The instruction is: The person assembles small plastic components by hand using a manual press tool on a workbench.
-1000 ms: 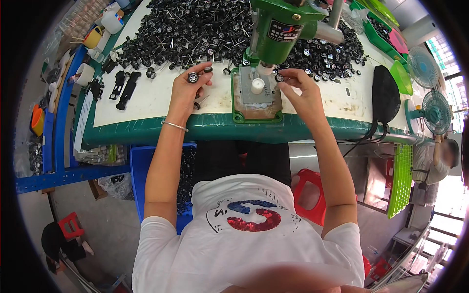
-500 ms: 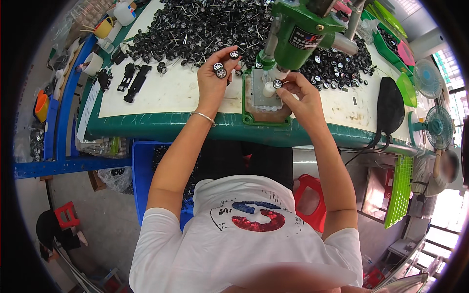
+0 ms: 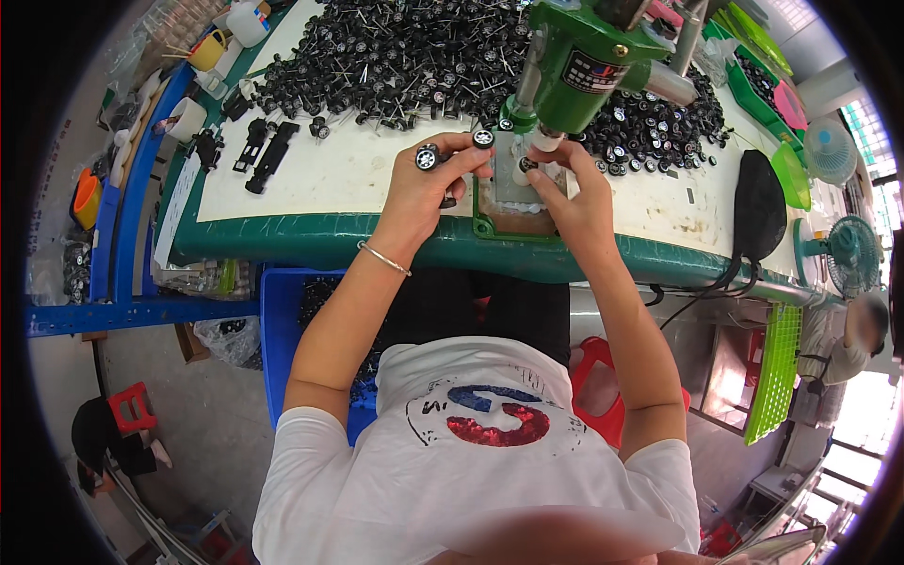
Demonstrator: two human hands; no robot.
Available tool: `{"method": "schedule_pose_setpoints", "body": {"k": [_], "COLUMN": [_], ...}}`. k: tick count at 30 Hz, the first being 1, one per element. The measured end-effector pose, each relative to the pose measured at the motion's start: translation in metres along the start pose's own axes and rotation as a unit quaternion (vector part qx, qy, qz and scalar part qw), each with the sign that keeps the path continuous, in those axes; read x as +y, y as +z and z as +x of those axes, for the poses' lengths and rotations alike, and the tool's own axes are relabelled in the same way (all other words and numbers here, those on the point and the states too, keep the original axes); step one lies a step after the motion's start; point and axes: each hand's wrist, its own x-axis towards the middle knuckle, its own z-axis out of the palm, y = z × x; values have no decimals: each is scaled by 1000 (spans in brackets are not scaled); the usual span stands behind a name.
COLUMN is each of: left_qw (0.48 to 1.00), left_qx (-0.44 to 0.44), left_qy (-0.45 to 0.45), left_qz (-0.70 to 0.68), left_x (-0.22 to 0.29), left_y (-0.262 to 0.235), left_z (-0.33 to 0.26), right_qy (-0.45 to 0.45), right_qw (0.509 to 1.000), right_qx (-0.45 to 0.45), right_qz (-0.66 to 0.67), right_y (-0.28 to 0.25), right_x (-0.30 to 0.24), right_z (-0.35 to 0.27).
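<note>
A small black wheel [image 3: 528,164] is at the green press [image 3: 576,87], below its head and close to the white holder [image 3: 519,177] on its grey plate [image 3: 509,195]; whether wheel and holder touch cannot be told. The right hand [image 3: 581,196], in front of the press, pinches this wheel between thumb and forefinger. The left hand [image 3: 414,193], left of the press, curls its fingers around at least 3 spare wheels [image 3: 427,157], 1 of them at the fingertips. Left of and behind the press spreads a heap of wheels on axles [image 3: 395,61]; right of it lie loose wheels [image 3: 629,141]. Farther left of the press, 2 black car frames [image 3: 272,160] rest on the white tabletop [image 3: 320,188]. Far right of the press stands a teal fan [image 3: 851,256].
</note>
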Motion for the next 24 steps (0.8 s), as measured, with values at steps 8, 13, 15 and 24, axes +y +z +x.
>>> {"method": "schedule_pose_setpoints", "body": {"k": [8,13,15,24], "left_qw": [997,998,997,997], "left_qx": [-58,-65,-75,-69], "left_qy": [-25,9,15,14], "left_qz": [32,13,14,2], "left_x": [10,7,3,4], "left_y": [25,35,35,35], "left_z": [7,13,14,18], "right_qy": [152,184,179,75], "right_qw": [969,953,956,876], "right_qx": [-53,15,49,93], "right_qz": [190,240,227,468], "right_y": [-3,-34,-52,-110], "right_x": [8,7,9,-68], "right_z": [6,14,23,150]}}
